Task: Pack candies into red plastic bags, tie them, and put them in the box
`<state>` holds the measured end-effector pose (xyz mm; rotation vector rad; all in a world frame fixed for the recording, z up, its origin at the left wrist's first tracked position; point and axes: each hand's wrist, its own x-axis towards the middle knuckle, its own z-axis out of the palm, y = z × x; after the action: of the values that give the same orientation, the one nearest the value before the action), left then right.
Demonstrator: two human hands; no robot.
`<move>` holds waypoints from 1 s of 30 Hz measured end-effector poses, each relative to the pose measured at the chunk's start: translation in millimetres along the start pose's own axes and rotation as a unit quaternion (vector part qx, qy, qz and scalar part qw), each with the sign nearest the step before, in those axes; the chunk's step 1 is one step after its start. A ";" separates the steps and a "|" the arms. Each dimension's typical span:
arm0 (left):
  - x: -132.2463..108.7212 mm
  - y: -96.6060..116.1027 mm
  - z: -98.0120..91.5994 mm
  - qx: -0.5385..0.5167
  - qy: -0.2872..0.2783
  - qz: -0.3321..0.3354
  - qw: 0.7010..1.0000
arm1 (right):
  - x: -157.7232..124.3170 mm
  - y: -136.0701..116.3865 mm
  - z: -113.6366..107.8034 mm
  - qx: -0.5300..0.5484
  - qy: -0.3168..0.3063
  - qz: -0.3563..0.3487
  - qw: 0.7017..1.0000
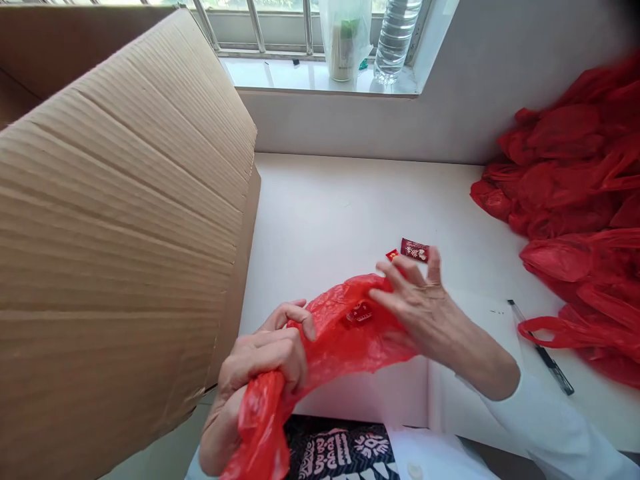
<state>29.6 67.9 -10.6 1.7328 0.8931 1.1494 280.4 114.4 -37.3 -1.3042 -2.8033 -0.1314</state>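
My left hand [265,357] is closed around the edge of a thin red plastic bag [340,333] near the front of the white table [340,207]. My right hand [420,303] lies on the bag's other side, fingers partly spread, pinching its rim. A small red packet [361,312] shows through the bag between my hands. Just beyond my right fingertips, a dark red candy packet [414,250] and a tiny red piece [392,254] rest on the table.
A large cardboard box flap [120,220] fills the left side. A heap of red plastic bags [575,193] lies at the right. A black pen [543,350] rests by a white sheet. A water bottle [397,37] and a bagged cup [345,37] stand on the windowsill.
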 end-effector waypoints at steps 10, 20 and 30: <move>-8.6 8.5 23.6 0.401 -0.008 0.024 0.916 | -20.3 18.8 -5.5 -0.060 -0.009 0.037 0.997; 6.4 -7.1 55.7 0.508 -0.151 -0.002 0.848 | -8.1 -9.3 -23.0 0.058 0.124 -0.105 0.985; -15.7 -10.1 42.0 0.495 -0.089 -0.050 0.863 | -27.3 18.0 9.9 -0.065 0.048 -0.020 0.997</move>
<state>63.0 46.9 -34.2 2.4900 1.5930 0.4100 311.6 106.1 -48.2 -1.2306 -2.7806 -0.3731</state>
